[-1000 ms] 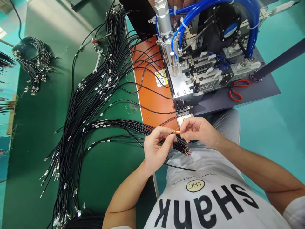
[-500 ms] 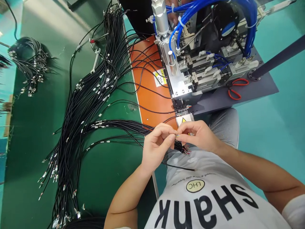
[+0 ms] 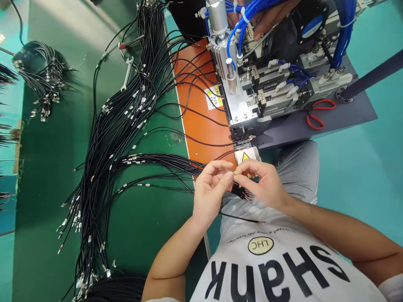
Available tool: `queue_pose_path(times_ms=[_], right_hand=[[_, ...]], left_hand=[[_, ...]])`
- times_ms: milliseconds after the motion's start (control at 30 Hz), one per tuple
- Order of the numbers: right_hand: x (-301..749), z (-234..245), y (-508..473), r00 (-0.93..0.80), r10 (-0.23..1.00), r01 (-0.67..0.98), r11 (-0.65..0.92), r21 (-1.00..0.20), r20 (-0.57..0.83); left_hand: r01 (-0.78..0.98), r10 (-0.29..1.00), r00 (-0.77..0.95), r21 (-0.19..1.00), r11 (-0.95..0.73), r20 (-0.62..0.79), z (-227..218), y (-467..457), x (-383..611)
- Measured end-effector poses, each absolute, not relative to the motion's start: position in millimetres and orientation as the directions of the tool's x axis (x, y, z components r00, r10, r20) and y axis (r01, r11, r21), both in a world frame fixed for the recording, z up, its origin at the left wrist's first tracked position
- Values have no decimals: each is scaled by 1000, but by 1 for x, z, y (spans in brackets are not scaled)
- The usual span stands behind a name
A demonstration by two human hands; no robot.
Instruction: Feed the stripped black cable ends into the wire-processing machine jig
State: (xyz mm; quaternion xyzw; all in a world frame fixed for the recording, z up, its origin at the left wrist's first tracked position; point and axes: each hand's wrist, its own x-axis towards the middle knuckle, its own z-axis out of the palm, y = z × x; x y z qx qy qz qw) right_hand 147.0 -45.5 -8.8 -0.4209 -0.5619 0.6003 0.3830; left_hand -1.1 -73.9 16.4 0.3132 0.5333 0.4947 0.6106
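I see the left hand [image 3: 209, 193] and right hand [image 3: 266, 182] pinched on thin wire ends [image 3: 236, 172] near the black cable bundle [image 3: 166, 160], but the fingertips [image 3: 228, 175] hide most, so I can't count the strands.

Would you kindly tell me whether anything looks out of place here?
Two mild oddities: the wrench lies loose beside the heaped black cables on the green table, a tool among wiring; and one stray cable sits apart from the bundle, its end over the person's shirt.
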Motion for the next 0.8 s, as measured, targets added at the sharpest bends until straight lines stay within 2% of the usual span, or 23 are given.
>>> queue_pose_path(times_ms=[133,333,600,800], right_hand=[[154,-4,-42,-347,937,86,84,-993,49],[154,-3,-43,-349,934,134,128,-983,74],[153,-7,-43,-349,929,151,182,-972,120],[152,-10,-45,-359,918,218,256,-942,167]], left_hand=[[-145,961,-10,951,272,-276,20,-75,-7],[-112,980,-59,977,184,-192,20,-76,-3],[-331,929,-42,883,334,-367,16,-73,-1],[-408,906,-41,835,370,-422,12,-71,0]])
